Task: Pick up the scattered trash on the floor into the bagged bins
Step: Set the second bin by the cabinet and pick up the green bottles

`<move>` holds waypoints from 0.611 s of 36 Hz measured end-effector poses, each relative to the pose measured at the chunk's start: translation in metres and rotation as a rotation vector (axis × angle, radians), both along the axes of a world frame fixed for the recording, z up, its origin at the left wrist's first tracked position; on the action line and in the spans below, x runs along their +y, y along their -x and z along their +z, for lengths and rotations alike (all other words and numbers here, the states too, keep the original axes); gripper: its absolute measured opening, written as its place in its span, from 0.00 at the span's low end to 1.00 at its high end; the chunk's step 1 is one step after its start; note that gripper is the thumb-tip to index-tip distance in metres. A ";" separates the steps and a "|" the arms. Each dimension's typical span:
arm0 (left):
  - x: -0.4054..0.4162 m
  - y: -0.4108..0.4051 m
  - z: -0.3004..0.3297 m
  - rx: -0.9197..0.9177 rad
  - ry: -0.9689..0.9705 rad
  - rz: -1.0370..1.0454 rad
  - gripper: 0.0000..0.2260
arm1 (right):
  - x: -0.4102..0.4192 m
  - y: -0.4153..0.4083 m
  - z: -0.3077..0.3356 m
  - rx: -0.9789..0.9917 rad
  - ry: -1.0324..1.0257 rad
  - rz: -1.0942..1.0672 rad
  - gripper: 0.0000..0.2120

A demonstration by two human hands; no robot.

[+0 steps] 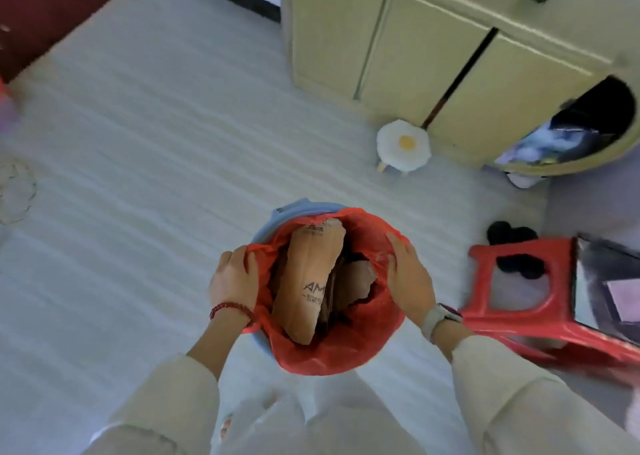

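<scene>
The red bag [332, 357] is gripped at opposite rims by the left hand [232, 279] and right hand [408, 274], seemingly so the cardboard [306, 281] is kept inside the bin [266, 227].

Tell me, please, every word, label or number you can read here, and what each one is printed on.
"AM", cut off at the edge: on the long brown cardboard piece in the red bag.
Small lines under it: blurred.
Dark print at the cardboard's top end: blurred.
Nothing else is readable.
</scene>
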State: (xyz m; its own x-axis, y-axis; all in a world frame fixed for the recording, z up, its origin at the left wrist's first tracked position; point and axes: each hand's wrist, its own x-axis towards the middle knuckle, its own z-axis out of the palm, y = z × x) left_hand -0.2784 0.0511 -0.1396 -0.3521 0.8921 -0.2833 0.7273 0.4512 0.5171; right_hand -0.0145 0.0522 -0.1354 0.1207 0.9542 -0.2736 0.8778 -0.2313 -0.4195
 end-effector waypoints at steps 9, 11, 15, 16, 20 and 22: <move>0.141 -0.157 0.008 -0.098 -0.007 -0.362 0.14 | 0.054 -0.141 0.008 0.013 -0.045 -0.360 0.24; 0.171 -0.185 0.007 -0.111 0.003 -0.435 0.14 | 0.068 -0.164 0.009 -0.021 -0.038 -0.426 0.24; 0.238 -0.239 -0.001 -0.121 0.016 -0.556 0.15 | 0.106 -0.208 0.004 -0.073 -0.050 -0.533 0.23; 0.256 -0.253 -0.004 -0.126 0.016 -0.586 0.15 | 0.118 -0.219 0.000 -0.079 -0.052 -0.556 0.23; 0.325 -0.311 -0.015 -0.139 0.041 -0.712 0.14 | 0.163 -0.263 -0.012 -0.067 -0.032 -0.676 0.24; 0.355 -0.338 -0.020 -0.136 0.060 -0.771 0.14 | 0.184 -0.283 -0.015 -0.052 -0.010 -0.725 0.24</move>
State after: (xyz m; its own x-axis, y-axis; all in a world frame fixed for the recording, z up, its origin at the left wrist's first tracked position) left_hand 0.0600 0.4062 -0.1594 0.4012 0.8526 -0.3347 0.7787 -0.1251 0.6148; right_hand 0.2689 0.2359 -0.1508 0.7362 0.6322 -0.2416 0.5245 -0.7585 -0.3867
